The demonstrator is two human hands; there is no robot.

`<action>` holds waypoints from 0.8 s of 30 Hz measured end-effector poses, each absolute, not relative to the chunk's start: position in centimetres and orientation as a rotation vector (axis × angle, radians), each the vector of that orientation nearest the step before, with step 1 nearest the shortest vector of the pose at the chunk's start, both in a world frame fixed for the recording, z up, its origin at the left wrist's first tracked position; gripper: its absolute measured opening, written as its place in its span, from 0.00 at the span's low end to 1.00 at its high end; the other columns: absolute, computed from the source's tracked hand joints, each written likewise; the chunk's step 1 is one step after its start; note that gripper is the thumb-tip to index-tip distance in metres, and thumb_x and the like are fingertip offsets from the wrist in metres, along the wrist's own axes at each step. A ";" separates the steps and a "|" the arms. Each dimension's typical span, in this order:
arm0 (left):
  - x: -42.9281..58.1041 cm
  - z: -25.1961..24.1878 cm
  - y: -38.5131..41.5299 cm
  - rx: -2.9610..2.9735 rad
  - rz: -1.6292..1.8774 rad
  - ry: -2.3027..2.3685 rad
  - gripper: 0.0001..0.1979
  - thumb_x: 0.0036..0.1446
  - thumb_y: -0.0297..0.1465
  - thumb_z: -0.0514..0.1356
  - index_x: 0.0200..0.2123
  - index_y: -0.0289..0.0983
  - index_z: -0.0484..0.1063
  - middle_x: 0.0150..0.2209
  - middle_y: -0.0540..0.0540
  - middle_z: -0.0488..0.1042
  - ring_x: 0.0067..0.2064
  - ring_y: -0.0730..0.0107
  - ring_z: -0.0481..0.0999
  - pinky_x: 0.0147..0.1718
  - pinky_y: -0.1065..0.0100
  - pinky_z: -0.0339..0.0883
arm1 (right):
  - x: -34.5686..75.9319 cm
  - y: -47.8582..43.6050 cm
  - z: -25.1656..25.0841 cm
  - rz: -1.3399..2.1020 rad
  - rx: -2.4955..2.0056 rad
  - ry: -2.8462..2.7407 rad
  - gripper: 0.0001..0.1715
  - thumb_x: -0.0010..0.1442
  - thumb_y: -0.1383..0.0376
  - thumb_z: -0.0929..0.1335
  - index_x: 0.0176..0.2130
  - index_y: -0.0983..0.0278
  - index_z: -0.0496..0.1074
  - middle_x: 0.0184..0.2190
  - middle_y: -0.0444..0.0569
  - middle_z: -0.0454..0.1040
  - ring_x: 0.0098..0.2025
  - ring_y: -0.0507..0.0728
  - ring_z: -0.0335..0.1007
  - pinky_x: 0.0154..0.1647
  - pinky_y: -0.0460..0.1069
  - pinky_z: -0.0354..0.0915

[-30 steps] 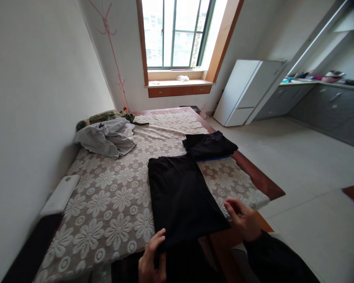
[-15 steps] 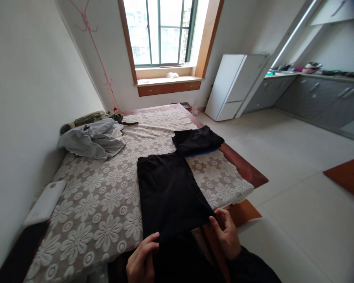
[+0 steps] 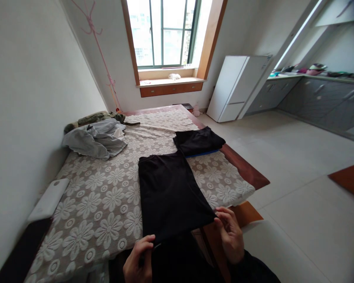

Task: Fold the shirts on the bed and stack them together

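Observation:
A pair of black trousers (image 3: 171, 192), folded lengthwise, lies on the patterned cloth, its lower end reaching past the table's near edge. At the lower left corner, my left hand (image 3: 139, 257) pinches the fabric between thumb and fingers. My right hand (image 3: 231, 236) grips the lower right corner, thumb below and fingers above. Between both hands the hem is stretched fairly straight. Just beyond the trousers sits a stack of folded black clothes (image 3: 197, 140) with a blue edge showing underneath.
A flower-patterned cloth (image 3: 106, 202) covers the table. Crumpled grey clothing (image 3: 97, 139) and a camouflage item (image 3: 94, 117) lie at the far left. A white flat object (image 3: 48, 199) rests by the left wall. A wooden stool (image 3: 247, 213) stands at the near right, a white fridge (image 3: 228, 88) farther back.
My hands have moved slightly apart, the left one leftward and the right one rightward, drawing the trousers' hem a little tauter. The view has shifted slightly.

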State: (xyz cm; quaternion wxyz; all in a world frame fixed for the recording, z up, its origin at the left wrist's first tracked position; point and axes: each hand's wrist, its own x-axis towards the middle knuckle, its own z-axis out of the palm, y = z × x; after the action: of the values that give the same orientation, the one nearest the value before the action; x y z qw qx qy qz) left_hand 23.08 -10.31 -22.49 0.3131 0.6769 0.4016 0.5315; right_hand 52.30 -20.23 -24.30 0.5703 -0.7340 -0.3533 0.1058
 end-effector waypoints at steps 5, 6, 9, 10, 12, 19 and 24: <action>23.4 -22.3 -10.6 1.773 1.432 0.995 0.08 0.66 0.26 0.59 0.35 0.42 0.76 0.39 0.48 0.84 0.39 0.67 0.84 0.44 0.68 0.78 | 52.5 -19.8 -24.2 0.379 -1.682 -0.750 0.18 0.65 0.48 0.69 0.39 0.60 0.74 0.48 0.53 0.75 0.50 0.63 0.74 0.51 0.55 0.72; 23.4 -22.3 -10.6 1.778 1.434 0.988 0.08 0.66 0.26 0.59 0.35 0.42 0.76 0.39 0.48 0.84 0.39 0.67 0.84 0.43 0.68 0.78 | 52.6 -19.9 -24.2 0.393 -1.685 -0.754 0.19 0.64 0.47 0.69 0.38 0.60 0.73 0.48 0.53 0.75 0.51 0.63 0.74 0.51 0.55 0.72; 23.4 -22.3 -10.7 1.794 1.436 0.975 0.08 0.67 0.26 0.57 0.37 0.41 0.76 0.40 0.47 0.84 0.40 0.65 0.85 0.43 0.67 0.79 | 52.6 -20.2 -24.5 0.393 -1.706 -0.761 0.19 0.63 0.47 0.70 0.38 0.60 0.72 0.44 0.52 0.75 0.50 0.63 0.74 0.51 0.54 0.72; 23.4 -22.4 -10.7 1.804 1.443 0.970 0.09 0.67 0.26 0.57 0.37 0.41 0.76 0.41 0.46 0.84 0.41 0.64 0.85 0.43 0.66 0.79 | 52.5 -20.3 -24.7 0.400 -1.719 -0.752 0.19 0.63 0.47 0.70 0.38 0.59 0.71 0.42 0.51 0.75 0.48 0.62 0.74 0.49 0.54 0.72; 23.3 -22.4 -10.8 1.852 1.463 0.966 0.09 0.67 0.25 0.55 0.40 0.41 0.75 0.44 0.44 0.84 0.44 0.62 0.85 0.44 0.65 0.79 | 52.4 -20.5 -25.1 0.434 -1.742 -0.714 0.19 0.63 0.47 0.70 0.42 0.59 0.71 0.38 0.49 0.75 0.43 0.62 0.75 0.45 0.54 0.74; 22.2 -21.9 -9.9 2.350 1.271 1.064 0.15 0.64 0.22 0.59 0.50 0.41 0.76 0.49 0.43 0.82 0.46 0.62 0.83 0.46 0.64 0.77 | 51.7 -19.3 -24.5 0.479 -1.614 -0.609 0.23 0.60 0.47 0.72 0.45 0.55 0.63 0.34 0.45 0.75 0.33 0.59 0.76 0.30 0.52 0.75; 22.0 -20.5 -8.8 2.390 1.283 1.079 0.14 0.66 0.23 0.58 0.48 0.42 0.78 0.45 0.48 0.84 0.38 0.67 0.81 0.39 0.68 0.75 | 52.0 -18.1 -22.2 0.653 -1.536 -0.562 0.26 0.60 0.49 0.72 0.51 0.56 0.64 0.35 0.46 0.79 0.36 0.60 0.79 0.35 0.51 0.75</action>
State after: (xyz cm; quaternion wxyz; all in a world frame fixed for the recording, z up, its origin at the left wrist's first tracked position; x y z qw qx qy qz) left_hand 22.03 -8.82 -20.49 0.1108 0.8137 0.3674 0.4367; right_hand 52.00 -18.09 -22.17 0.6365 -0.6726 -0.2462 0.2861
